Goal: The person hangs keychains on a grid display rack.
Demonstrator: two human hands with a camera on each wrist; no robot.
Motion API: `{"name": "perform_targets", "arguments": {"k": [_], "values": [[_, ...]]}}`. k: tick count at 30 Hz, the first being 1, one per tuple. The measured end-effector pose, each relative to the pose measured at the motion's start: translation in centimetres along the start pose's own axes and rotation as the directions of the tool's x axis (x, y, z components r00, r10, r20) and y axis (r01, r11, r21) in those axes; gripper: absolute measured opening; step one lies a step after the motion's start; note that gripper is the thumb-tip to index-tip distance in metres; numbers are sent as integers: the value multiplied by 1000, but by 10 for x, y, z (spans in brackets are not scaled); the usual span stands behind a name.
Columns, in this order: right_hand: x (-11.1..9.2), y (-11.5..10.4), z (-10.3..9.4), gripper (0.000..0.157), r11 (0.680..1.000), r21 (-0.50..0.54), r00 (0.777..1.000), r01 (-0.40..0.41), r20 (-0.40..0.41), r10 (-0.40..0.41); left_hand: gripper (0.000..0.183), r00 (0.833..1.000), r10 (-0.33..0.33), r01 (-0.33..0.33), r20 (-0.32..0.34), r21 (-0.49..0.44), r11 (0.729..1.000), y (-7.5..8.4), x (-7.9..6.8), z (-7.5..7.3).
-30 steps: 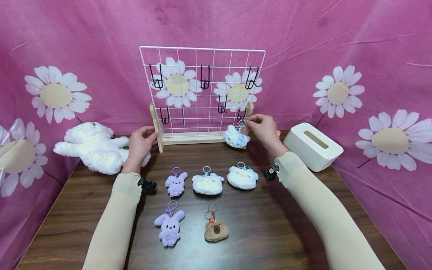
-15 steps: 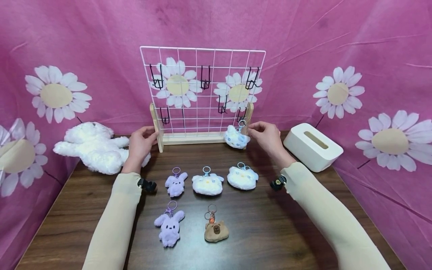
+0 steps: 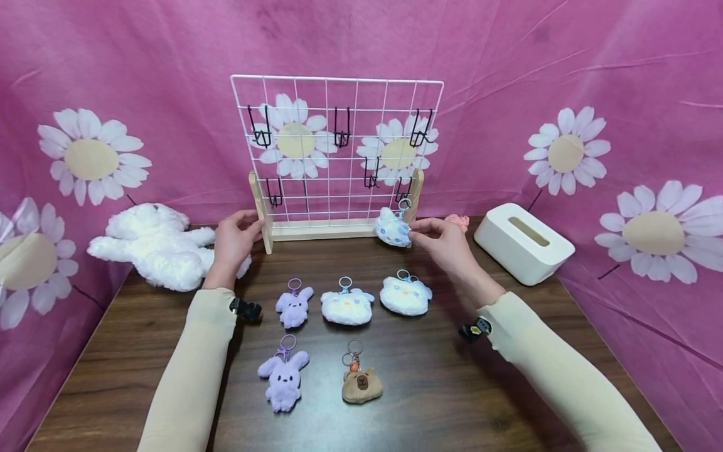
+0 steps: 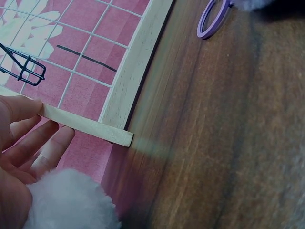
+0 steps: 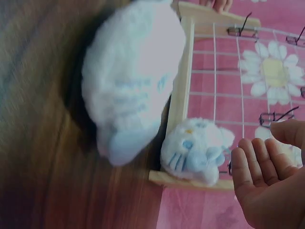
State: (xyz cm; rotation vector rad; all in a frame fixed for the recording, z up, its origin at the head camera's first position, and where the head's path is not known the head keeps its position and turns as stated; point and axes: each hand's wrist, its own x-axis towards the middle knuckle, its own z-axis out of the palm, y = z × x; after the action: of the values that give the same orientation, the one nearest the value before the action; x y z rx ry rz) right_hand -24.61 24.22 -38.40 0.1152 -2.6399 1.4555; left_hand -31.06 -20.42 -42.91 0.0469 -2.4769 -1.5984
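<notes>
In the head view my left hand (image 3: 234, 242) grips the left wooden post (image 4: 88, 125) of a white wire grid rack (image 3: 327, 80), thumb in front and fingers behind. A white-and-blue plush cat keychain (image 3: 392, 227) hangs by its ring at the lower right hook (image 3: 403, 188). Beside it is my right hand (image 3: 446, 245), its fingertips at the plush's right edge; contact cannot be told. The right wrist view shows that hand with its fingers extended, nothing in the palm, near the hanging plush (image 5: 195, 150).
On the table (image 3: 452, 389) lie two white plush keychains (image 3: 347, 307), two purple bunny keychains (image 3: 284, 386) and a brown capybara keychain (image 3: 362, 386). Other black hooks (image 3: 341, 129) are on the grid. A white plush toy (image 3: 158, 248) lies left, a white tissue box (image 3: 524, 243) right.
My right hand has let go of the keychain's ring, drawn back and lowered, then come to the plush's side. The hanging plush has turned slightly. My left hand stays on the post.
</notes>
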Motion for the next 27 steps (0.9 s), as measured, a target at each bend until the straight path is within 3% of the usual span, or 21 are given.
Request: {"name": "perform_targets", "arguments": {"k": [11,16,27], "values": [[-41,-17,13,25,994,102,996,-35,90,25,40,1000,-8,8,-12,-17,1000,-3,-1,0],[-60,-21,19,23,994,112,990,-17,145,1,40,1000,-4,4,-9,-9,1000,-2,-2,1],[-94,-24,40,21,992,123,960,-24,280,-11,40,1000,-1,1,-13,3,1000,-1,-1,1]]}}
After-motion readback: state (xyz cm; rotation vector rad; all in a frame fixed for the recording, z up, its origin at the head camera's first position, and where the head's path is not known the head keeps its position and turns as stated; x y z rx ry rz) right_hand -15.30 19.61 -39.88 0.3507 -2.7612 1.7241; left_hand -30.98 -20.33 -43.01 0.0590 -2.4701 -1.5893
